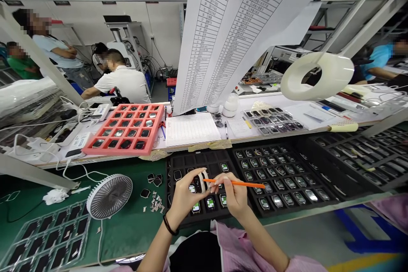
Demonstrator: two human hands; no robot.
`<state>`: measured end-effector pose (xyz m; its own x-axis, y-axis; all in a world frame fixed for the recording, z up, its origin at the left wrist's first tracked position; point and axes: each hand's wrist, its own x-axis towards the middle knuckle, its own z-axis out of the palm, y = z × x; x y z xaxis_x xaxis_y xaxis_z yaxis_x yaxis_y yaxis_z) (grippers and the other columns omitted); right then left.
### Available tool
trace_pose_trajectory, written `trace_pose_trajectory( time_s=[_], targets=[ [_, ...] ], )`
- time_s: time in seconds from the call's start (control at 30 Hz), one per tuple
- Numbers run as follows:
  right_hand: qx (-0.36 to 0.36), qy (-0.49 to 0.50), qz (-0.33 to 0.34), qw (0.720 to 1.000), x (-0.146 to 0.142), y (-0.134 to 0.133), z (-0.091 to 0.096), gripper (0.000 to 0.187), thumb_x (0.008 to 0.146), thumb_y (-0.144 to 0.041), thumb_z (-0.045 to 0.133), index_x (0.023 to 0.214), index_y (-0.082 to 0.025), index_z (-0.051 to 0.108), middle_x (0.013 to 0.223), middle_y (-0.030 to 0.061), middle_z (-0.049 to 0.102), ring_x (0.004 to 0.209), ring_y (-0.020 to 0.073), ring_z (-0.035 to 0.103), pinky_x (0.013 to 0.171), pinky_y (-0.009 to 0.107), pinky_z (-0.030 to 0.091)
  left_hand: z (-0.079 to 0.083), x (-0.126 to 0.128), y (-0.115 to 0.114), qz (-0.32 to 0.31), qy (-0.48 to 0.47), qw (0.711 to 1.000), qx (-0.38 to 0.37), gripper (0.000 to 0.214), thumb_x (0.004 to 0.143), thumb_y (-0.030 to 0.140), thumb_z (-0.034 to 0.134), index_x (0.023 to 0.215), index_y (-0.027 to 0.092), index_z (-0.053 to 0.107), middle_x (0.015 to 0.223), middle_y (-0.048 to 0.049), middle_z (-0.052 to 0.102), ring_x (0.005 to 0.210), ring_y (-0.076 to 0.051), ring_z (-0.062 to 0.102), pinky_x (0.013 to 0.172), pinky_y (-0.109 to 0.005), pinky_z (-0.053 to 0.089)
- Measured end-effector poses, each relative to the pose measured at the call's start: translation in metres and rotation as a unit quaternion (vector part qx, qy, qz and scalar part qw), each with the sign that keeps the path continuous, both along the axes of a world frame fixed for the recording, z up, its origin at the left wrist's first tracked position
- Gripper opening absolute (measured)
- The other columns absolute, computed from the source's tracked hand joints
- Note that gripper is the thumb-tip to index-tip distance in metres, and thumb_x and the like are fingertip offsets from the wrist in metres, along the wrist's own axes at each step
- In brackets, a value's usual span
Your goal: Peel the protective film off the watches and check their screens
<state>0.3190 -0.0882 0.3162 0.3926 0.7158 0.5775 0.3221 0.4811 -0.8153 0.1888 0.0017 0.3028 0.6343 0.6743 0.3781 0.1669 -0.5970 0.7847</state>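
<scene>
1. Watch: held up in left hand, fingers pinching its case from both sides, just above black tray near the front edge of the tabletop.
2. Right hand: fingers pinched on orange stick, held roughly level. Near tip is at the watch, far end points right over second tray.
3. Cannot tell whether the tip touches the screen or the case edge; too small.
4. Risk, my read: tip skids and scratches the screen if pressed hard, since only a fingertip pinch steadies the watch.
5. Risk: pinch loosens, and the watch drops onto filled cells below and knocks other units.
6. Risk: stick's far end dips over second tray and clips watches there.
7. Loose chips lie left of black tray, with fan near them. Airflow could scatter them, though I can't tell if the fan runs.
</scene>
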Motion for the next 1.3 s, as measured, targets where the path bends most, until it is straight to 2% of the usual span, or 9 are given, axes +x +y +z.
trace_pose_trajectory(
  time_s=[0.17, 0.3, 0.43, 0.57, 0.67, 0.77, 0.83, 1.0, 1.3],
  targets=[
    [-0.011, 0.003, 0.019, 1.000, 0.002, 0.000, -0.004, 0.030, 0.097, -0.029, 0.036, 0.081, -0.022, 0.060, 0.065, 0.0016, 0.065, 0.050, 0.0140, 0.062, 0.045, 0.025, 0.049, -0.002, 0.002, 0.001, 0.013, 0.005, 1.000, 0.010, 0.043, 0.072, 0.019, 0.071, 0.113, 0.021, 0.061, 0.112, -0.0061, 0.069, 0.101, -0.023, 0.067, 0.088, -0.037, 0.055],
    [-0.017, 0.109, 0.002, 0.994, 0.006, 0.000, -0.004, 0.032, 0.099, -0.033, 0.031, 0.078, -0.022, 0.053, 0.063, 0.0004, 0.064, 0.053, 0.0148, 0.062, 0.048, 0.026, 0.049, -0.002, 0.004, 0.002, 0.024, 0.011, 0.999, 0.033, 0.043, 0.072, 0.023, 0.073, 0.113, 0.022, 0.060, 0.111, -0.0067, 0.069, 0.099, -0.023, 0.066, 0.086, -0.037, 0.055],
    [-0.132, 0.146, -0.024, 0.980, 0.006, 0.005, -0.008, 0.023, 0.093, -0.040, 0.047, 0.077, -0.023, 0.045, 0.084, 0.0033, 0.066, 0.074, 0.0170, 0.064, 0.071, 0.032, 0.052, -0.001, 0.006, 0.004, 0.051, 0.009, 0.995, 0.079, 0.041, 0.071, 0.025, 0.074, 0.109, 0.021, 0.060, 0.107, -0.0074, 0.064, 0.100, -0.023, 0.063, 0.084, -0.035, 0.055],
    [-0.213, 0.165, 0.044, 0.962, -0.002, 0.015, -0.020, 0.036, 0.076, -0.037, 0.069, 0.072, -0.024, 0.036, 0.066, -0.0060, 0.049, 0.056, 0.0110, 0.048, 0.055, 0.024, 0.044, -0.002, 0.009, 0.003, 0.033, 0.024, 0.998, 0.055, 0.041, 0.075, 0.012, 0.065, 0.114, 0.023, 0.058, 0.109, -0.0065, 0.059, 0.098, -0.021, 0.063, 0.079, -0.032, 0.056],
    [-0.213, 0.212, 0.036, 0.953, -0.003, 0.018, -0.025, 0.040, 0.073, -0.036, 0.071, 0.069, -0.023, 0.034, 0.062, -0.0085, 0.033, 0.052, 0.0083, 0.034, 0.049, 0.020, 0.035, -0.001, 0.010, 0.002, -0.008, 0.010, 1.000, 0.007, 0.054, 0.076, 0.013, 0.065, 0.127, 0.027, 0.051, 0.117, -0.0071, 0.054, 0.093, -0.019, 0.062, 0.077, -0.032, 0.057],
    [-0.208, 0.262, 0.032, 0.942, 0.002, 0.017, -0.026, 0.041, 0.074, -0.037, 0.070, 0.070, -0.023, 0.032, 0.064, -0.0079, 0.031, 0.054, 0.0086, 0.032, 0.049, 0.020, 0.035, -0.001, 0.008, 0.002, -0.044, -0.011, 0.998, -0.053, 0.062, 0.077, 0.024, 0.070, 0.133, 0.030, 0.044, 0.123, -0.0081, 0.051, 0.071, -0.012, 0.060, 0.063, -0.029, 0.058],
    [-0.207, 0.270, 0.030, 0.940, 0.005, 0.016, -0.026, 0.043, 0.074, -0.037, 0.071, 0.070, -0.023, 0.031, 0.064, -0.0078, 0.031, 0.054, 0.0087, 0.032, 0.049, 0.020, 0.034, -0.001, 0.009, 0.001, -0.052, -0.032, 0.995, -0.078, 0.061, 0.077, 0.027, 0.070, 0.132, 0.030, 0.044, 0.120, -0.0081, 0.052, 0.070, -0.011, 0.059, 0.059, -0.027, 0.058],
    [-0.200, 0.280, 0.015, 0.939, 0.007, 0.015, -0.027, 0.045, 0.073, -0.039, 0.071, 0.068, -0.023, 0.030, 0.063, -0.0076, 0.031, 0.054, 0.0091, 0.035, 0.048, 0.020, 0.037, -0.002, 0.013, 0.001, -0.044, -0.063, 0.993, -0.094, 0.056, 0.078, 0.026, 0.069, 0.129, 0.027, 0.046, 0.113, -0.0083, 0.055, 0.083, -0.016, 0.060, 0.060, -0.027, 0.058],
    [-0.184, 0.336, 0.019, 0.923, 0.013, 0.015, -0.024, 0.037, 0.081, -0.044, 0.064, 0.069, -0.023, 0.035, 0.071, -0.0048, 0.036, 0.065, 0.0130, 0.051, 0.062, 0.032, 0.056, -0.012, 0.019, 0.006, -0.001, -0.075, 0.988, -0.138, 0.039, 0.079, 0.030, 0.068, 0.115, 0.023, 0.054, 0.109, -0.0073, 0.053, 0.067, -0.010, 0.057, 0.057, -0.025, 0.055]
  ],
)
